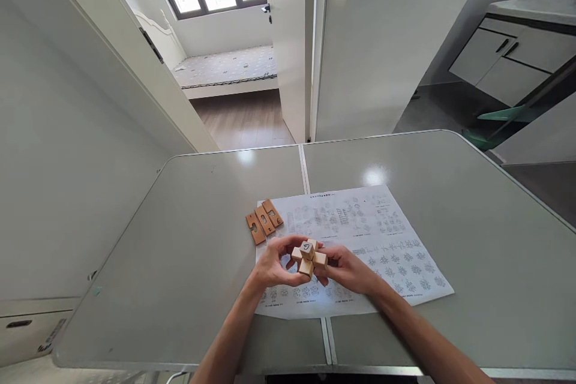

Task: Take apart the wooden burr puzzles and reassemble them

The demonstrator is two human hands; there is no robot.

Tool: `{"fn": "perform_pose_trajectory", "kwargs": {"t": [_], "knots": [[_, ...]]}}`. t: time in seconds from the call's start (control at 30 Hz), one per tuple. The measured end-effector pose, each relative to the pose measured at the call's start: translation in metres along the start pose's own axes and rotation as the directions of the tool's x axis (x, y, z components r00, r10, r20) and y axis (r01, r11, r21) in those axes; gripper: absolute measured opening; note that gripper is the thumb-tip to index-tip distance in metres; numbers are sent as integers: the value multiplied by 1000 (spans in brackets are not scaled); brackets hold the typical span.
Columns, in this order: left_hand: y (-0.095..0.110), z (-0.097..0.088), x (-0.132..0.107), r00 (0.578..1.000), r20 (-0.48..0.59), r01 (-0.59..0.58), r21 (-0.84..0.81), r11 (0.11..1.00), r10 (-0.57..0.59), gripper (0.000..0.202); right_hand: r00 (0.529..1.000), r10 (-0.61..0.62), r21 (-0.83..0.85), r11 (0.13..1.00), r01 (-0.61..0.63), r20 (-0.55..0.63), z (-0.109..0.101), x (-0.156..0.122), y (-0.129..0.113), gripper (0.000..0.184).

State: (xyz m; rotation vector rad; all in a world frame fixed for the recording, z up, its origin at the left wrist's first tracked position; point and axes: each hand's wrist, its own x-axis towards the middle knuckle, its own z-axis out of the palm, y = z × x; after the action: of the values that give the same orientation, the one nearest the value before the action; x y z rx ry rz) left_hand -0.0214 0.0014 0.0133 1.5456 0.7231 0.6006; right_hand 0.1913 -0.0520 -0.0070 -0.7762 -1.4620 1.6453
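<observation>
Between my two hands is a pale wooden burr puzzle (307, 258), its crossed bars interlocked and a dark mark drawn on the top end. My left hand (278, 265) grips it from the left, thumb at the near side and fingers curled round behind. From the right, my right hand (345, 268) pinches the bar end on that side. The puzzle is held above a printed instruction sheet (333, 216) covered in small line diagrams. Left of the puzzle, by the sheet's corner, lie three flat brown wooden pieces (264, 221) with cut-outs and handwritten numbers.
The grey folding table (180, 264) has a metal seam (303, 168) down its middle and a raised metal rim. Beyond its far edge stand a white door (292, 42) and a bed (229, 69). A white cabinet (513, 60) stands at the right.
</observation>
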Motion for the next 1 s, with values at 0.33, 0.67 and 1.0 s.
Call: {"fn": "perform_pose_trajectory", "kwargs": {"t": [0.33, 0.67, 1.0], "knots": [[0, 6, 1, 993, -90, 62, -121, 991, -73, 65, 985, 23, -46, 998, -31, -173, 6, 2, 5, 34], [0, 13, 0, 994, -100, 47, -46, 998, -51, 63, 993, -71, -243, 969, 46, -99, 7, 0, 1, 36], [7, 13, 0, 1000, 19, -18, -1, 1000, 18, 62, 998, -5, -102, 995, 12, 68, 5, -4, -8, 43]]}}
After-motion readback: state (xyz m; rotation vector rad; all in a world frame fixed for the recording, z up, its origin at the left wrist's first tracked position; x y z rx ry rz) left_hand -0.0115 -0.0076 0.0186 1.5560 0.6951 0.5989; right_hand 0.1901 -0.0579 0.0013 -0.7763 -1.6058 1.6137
